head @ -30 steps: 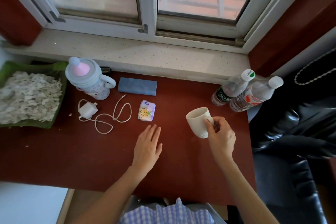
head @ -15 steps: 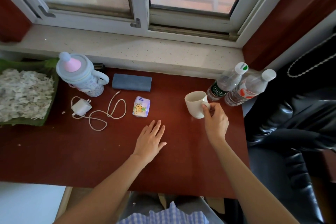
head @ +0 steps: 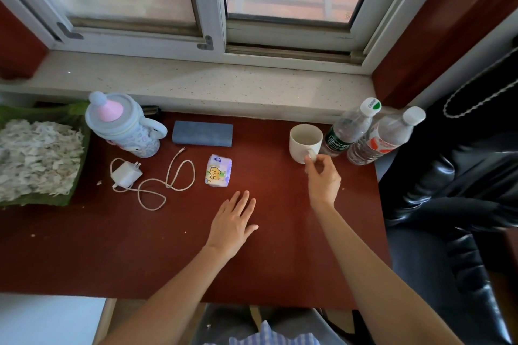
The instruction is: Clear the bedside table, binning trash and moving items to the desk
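Near the desk's far right corner:
Mug (head: 305,142): white, upright on the red desk (head: 84,246), just beside two plastic bottles (head: 372,134).
Right hand (head: 323,178): fingers pinch the mug's handle.
Left hand (head: 232,225): flat on the surface, fingers straight and relaxed (holding nothing).
Far left edge: pastel jug (head: 123,126), charger with cable (head: 126,175), tissue pack (head: 218,170), blue case (head: 202,133).

On the table (head: 84,260), the cup (head: 304,141) stands just left of two bottles (head: 364,134). The tissue pack (head: 218,170) lies in the middle (charger (head: 126,175) to its left), behind the left hand (head: 232,225).
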Demonstrator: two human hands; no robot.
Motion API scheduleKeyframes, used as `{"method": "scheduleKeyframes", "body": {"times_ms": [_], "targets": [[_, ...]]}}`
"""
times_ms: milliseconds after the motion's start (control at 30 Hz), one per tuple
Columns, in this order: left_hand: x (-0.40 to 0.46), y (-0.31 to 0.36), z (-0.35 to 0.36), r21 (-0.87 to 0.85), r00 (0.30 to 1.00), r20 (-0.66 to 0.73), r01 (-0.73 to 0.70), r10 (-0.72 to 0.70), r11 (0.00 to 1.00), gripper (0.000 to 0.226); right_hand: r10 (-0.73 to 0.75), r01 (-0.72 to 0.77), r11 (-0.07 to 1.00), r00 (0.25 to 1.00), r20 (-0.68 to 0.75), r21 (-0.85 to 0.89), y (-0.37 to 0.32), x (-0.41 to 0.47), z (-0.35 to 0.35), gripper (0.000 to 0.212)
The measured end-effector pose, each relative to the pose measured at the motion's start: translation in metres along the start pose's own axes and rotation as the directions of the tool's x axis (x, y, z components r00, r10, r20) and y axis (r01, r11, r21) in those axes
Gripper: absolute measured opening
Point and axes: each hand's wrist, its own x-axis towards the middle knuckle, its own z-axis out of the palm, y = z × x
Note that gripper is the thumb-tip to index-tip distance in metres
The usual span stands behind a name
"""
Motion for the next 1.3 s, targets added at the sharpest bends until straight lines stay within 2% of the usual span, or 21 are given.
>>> {"method": "scheduleKeyframes", "body": {"times_ms": [67,167,567,1067,1167,1300], "targets": [[0.0,0.0,-0.001,0.005,1.0,-0.011,-0.002,0.002,1.0,0.063,0.027,-0.03,0.998,0.999,0.046,0.057,0.006,-0.007,-0.003,0.018],[0.0,0.0,0.0,0.007,1.0,-0.008,-0.002,0.002,1.0,0.063,0.057,-0.062,0.997,0.994,0.091,0.047,0.015,-0.017,-0.007,0.014],[0.0,0.0,0.0,0.001,1.0,0.015,0.009,-0.009,1.0,0.064,0.026,-0.026,1.0,0.999,0.045,0.005,0.015,-0.011,-0.007,0.01],[0.001,0.002,-0.003,0.009,0.999,0.038,0.016,-0.016,1.0,0.063,0.015,-0.012,0.999,0.998,0.063,-0.048,0.004,0.004,0.003,0.012],[0.001,0.0,-0.003,0.01,1.0,0.026,0.011,-0.011,1.0,0.064,0.015,-0.01,0.999,0.995,0.096,-0.054,0.001,0.003,0.001,0.015],[0.003,0.002,0.0,0.01,1.0,0.018,0.012,-0.012,1.0,0.063,0.049,-0.044,0.998,0.993,0.106,-0.051,0.002,-0.007,-0.004,0.032]]}}
